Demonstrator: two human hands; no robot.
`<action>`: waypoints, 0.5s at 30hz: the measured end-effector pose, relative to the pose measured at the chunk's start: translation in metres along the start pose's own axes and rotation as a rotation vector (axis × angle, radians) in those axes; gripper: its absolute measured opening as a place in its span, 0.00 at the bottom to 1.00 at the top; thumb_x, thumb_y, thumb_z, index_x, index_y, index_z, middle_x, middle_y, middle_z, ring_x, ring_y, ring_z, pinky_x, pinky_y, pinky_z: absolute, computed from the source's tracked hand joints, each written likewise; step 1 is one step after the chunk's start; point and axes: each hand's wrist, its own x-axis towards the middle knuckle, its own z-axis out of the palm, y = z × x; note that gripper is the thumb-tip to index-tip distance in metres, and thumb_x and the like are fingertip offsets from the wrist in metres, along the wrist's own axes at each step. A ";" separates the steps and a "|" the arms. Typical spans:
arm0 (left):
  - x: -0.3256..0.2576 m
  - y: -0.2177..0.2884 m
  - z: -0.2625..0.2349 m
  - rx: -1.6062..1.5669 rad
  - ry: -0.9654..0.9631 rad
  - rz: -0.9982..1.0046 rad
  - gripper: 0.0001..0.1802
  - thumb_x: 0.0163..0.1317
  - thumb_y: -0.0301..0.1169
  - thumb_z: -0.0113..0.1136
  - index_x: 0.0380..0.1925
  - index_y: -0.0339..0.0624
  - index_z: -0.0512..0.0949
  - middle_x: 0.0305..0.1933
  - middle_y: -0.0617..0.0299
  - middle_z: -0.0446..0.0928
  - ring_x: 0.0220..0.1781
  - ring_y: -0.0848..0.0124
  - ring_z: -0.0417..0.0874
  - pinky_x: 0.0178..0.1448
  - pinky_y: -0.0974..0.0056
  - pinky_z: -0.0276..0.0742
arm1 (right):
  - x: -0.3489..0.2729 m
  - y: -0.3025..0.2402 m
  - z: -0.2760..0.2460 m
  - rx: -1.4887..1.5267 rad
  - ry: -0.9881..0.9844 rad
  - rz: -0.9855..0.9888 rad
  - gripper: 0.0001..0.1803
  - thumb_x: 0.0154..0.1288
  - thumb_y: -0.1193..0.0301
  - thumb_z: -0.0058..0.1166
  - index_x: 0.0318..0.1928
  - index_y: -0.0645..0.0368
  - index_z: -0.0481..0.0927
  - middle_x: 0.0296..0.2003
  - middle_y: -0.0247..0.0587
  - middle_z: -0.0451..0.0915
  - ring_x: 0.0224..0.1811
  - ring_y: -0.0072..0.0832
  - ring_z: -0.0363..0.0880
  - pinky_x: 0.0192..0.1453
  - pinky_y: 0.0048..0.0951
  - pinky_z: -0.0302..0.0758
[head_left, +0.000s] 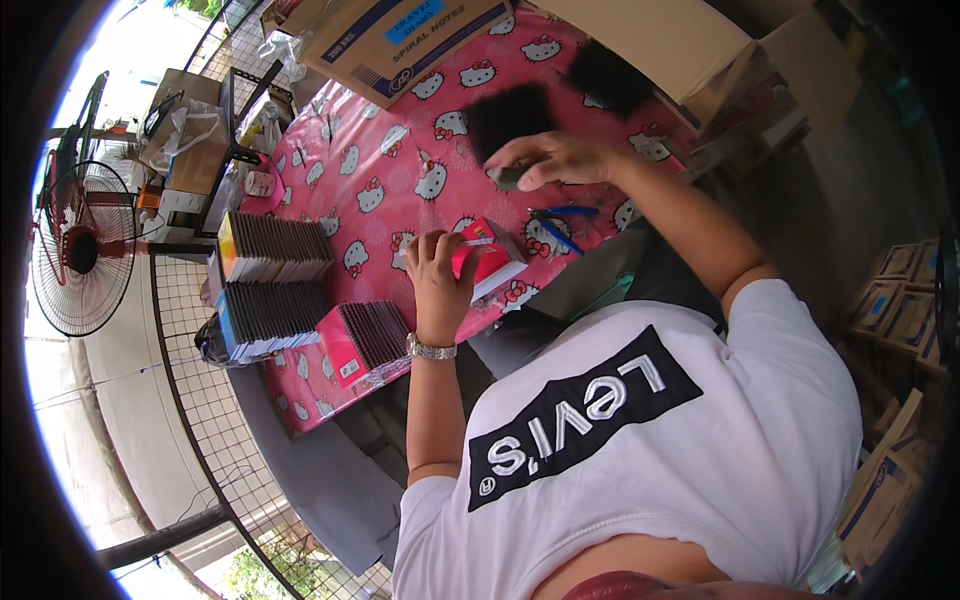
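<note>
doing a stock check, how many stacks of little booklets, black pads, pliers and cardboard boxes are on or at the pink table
Stacks of booklets: 3 – upper stack, lower stack, red-fronted stack
Black pads: 2 – near pad, far pad
Blue-handled pliers: 1
Cardboard boxes: 2 – printed box, plain box
Total: 8
The left hand holds a red booklet, not counted.

Small dark object [508, 177] mostly hidden under right hand [555, 160]

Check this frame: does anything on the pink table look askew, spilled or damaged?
Nothing spilled or visibly damaged. The only odd thing: the red booklet under the left hand lies tilted at the table's near edge, unlike the neat notebook stacks. The right hand grips a small dark object; blue pliers lie loose nearby.
</note>
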 end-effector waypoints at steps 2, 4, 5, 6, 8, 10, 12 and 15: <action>0.006 0.008 0.000 0.004 -0.029 -0.001 0.16 0.56 0.36 0.70 0.44 0.47 0.79 0.49 0.58 0.76 0.55 0.54 0.72 0.61 0.48 0.64 | 0.016 -0.019 0.016 0.148 -0.120 0.020 0.32 0.56 0.52 0.63 0.56 0.61 0.80 0.58 0.48 0.76 0.62 0.38 0.74 0.69 0.35 0.64; 0.007 0.011 0.000 0.006 -0.024 0.010 0.17 0.53 0.36 0.72 0.42 0.47 0.80 0.47 0.58 0.76 0.53 0.55 0.73 0.59 0.49 0.65 | 0.025 -0.026 0.024 -0.195 -0.255 0.123 0.33 0.57 0.51 0.60 0.56 0.62 0.80 0.53 0.44 0.79 0.57 0.34 0.76 0.66 0.34 0.66; 0.006 0.011 0.000 0.004 -0.011 0.017 0.17 0.53 0.36 0.72 0.42 0.47 0.80 0.47 0.58 0.76 0.53 0.55 0.73 0.59 0.50 0.65 | 0.026 -0.018 0.024 -0.022 -0.208 0.119 0.31 0.59 0.51 0.60 0.54 0.62 0.81 0.51 0.42 0.80 0.54 0.31 0.76 0.63 0.31 0.68; 0.007 0.011 0.001 -0.002 0.005 0.030 0.17 0.52 0.36 0.73 0.42 0.47 0.80 0.47 0.58 0.76 0.53 0.55 0.73 0.59 0.50 0.65 | 0.028 -0.007 0.022 0.147 -0.156 0.114 0.29 0.60 0.51 0.61 0.52 0.62 0.82 0.49 0.39 0.81 0.51 0.27 0.77 0.59 0.29 0.69; 0.008 0.009 0.001 -0.008 0.036 0.039 0.18 0.52 0.35 0.73 0.41 0.45 0.80 0.46 0.57 0.77 0.52 0.54 0.73 0.58 0.50 0.66 | 0.023 -0.011 0.023 0.657 -0.211 0.143 0.27 0.61 0.51 0.61 0.48 0.62 0.84 0.45 0.37 0.84 0.46 0.24 0.79 0.53 0.29 0.73; 0.011 0.013 0.000 -0.015 0.043 0.054 0.18 0.51 0.34 0.74 0.40 0.41 0.79 0.44 0.55 0.78 0.51 0.53 0.75 0.58 0.51 0.67 | 0.031 -0.019 0.021 -0.158 -0.208 0.133 0.25 0.62 0.51 0.60 0.45 0.61 0.85 0.45 0.38 0.84 0.45 0.24 0.79 0.49 0.29 0.73; 0.012 0.013 -0.002 -0.026 0.026 0.046 0.18 0.51 0.34 0.74 0.40 0.41 0.79 0.43 0.55 0.78 0.50 0.53 0.75 0.58 0.51 0.67 | 0.034 -0.013 0.018 -0.180 -0.095 -0.059 0.23 0.62 0.50 0.60 0.39 0.60 0.87 0.39 0.37 0.85 0.41 0.24 0.80 0.44 0.28 0.74; 0.016 0.013 -0.003 -0.048 0.020 0.035 0.19 0.51 0.34 0.75 0.40 0.41 0.78 0.42 0.56 0.78 0.49 0.53 0.75 0.58 0.50 0.67 | 0.034 -0.008 0.025 0.311 -0.222 0.104 0.24 0.62 0.50 0.59 0.41 0.60 0.86 0.39 0.37 0.84 0.42 0.23 0.80 0.46 0.26 0.74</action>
